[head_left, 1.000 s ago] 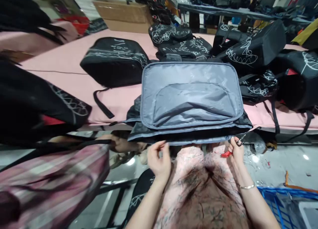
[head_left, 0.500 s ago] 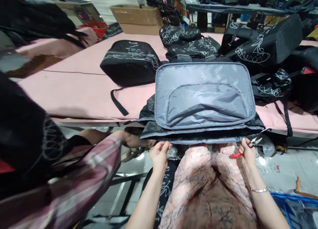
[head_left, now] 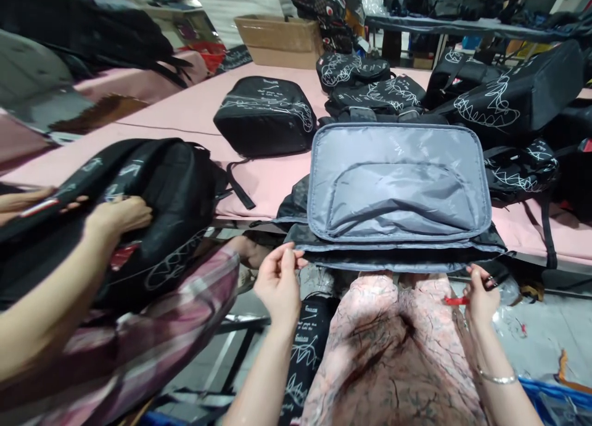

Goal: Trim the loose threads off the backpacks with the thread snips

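We are seeing the left hand [head_left: 281, 285], now nearer the corner, pinching and tautening the rim [head_left: 393, 267] of the grey-lined backpack [head_left: 402, 182] overhanging the pink table [head_left: 178, 121], the right hand [head_left: 483, 295] clasping red-handled snips [head_left: 457, 301]

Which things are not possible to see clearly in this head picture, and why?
Head view:
- Inside of the open bag: mostly hidden by shadow.
- Red-handled scissors: middle covered by the right hand; blades blurred.
- Blue basket: cut off at the lower right corner.
- Lettering on the grey lining: too small and faint.
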`<state>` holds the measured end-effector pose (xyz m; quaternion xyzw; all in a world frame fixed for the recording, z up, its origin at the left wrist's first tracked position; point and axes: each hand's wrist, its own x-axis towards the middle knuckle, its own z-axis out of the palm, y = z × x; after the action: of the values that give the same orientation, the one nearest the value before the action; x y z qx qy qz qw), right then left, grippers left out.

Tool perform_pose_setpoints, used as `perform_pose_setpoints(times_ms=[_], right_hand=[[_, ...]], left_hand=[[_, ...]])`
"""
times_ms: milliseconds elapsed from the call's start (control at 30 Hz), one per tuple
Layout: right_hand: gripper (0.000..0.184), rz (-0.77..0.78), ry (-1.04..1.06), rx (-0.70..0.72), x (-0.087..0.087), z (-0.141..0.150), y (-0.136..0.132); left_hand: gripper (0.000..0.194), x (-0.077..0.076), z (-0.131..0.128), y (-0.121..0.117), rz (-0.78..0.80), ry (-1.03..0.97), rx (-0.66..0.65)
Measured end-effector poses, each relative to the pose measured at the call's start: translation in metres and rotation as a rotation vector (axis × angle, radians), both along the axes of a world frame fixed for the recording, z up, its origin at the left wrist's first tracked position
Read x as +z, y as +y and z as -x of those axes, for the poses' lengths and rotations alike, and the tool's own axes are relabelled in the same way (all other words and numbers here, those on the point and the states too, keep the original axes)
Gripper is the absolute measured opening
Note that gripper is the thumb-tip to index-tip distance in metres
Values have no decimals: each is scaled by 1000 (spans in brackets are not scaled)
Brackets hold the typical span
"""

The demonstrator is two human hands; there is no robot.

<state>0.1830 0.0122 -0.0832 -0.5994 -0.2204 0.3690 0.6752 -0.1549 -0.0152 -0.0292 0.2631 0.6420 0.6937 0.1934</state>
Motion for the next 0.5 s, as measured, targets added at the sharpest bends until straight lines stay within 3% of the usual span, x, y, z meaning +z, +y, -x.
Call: perform_pose_setpoints(times_ms=[100, 233, 367, 500], right_hand=[[35, -113, -179, -124, 24, -4, 2], [37, -171, -313, 27, 68, -13, 17], [45, -15, -291, 340, 95, -20, 34], [48, -3, -55, 565, 96, -27, 35]], left_hand=[[35, 33, 5, 11, 46, -7, -124], [44, 58, 6, 28, 180, -160, -382], [40, 52, 6, 29, 143, -206, -494], [31, 33, 14, 11, 99, -196, -482]])
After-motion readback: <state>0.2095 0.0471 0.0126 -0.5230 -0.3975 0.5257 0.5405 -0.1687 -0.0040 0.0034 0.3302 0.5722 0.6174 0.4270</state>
